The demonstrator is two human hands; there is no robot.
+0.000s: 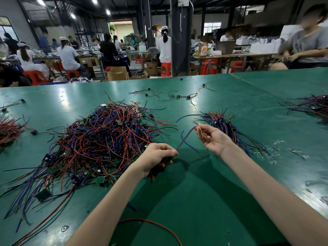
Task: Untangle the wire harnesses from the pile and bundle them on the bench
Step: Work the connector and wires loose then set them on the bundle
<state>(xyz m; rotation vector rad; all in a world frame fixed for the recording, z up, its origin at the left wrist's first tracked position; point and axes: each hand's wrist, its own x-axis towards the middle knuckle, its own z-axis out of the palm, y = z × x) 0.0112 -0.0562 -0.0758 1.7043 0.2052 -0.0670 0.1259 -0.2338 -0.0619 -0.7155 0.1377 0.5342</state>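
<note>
A big tangled pile of red, blue and black wire harnesses [103, 139] with small green boards lies on the green bench [204, 192], left of centre. My left hand [157, 158] grips the dark board end of one harness just above the bench, beside the pile's right edge. That harness's red and blue wires [184, 139] stretch up to the right, where my right hand [210, 137] pinches their tips between thumb and fingers. Behind my right hand lies a sorted bundle of harnesses [229, 128], wires fanned toward me.
Loose harnesses [177, 95] are scattered at the bench's far middle. More wire heaps sit at the left edge [8, 129] and far right [314, 105]. A single red wire [156, 226] curls near me. A person sits at the far right corner [307, 45].
</note>
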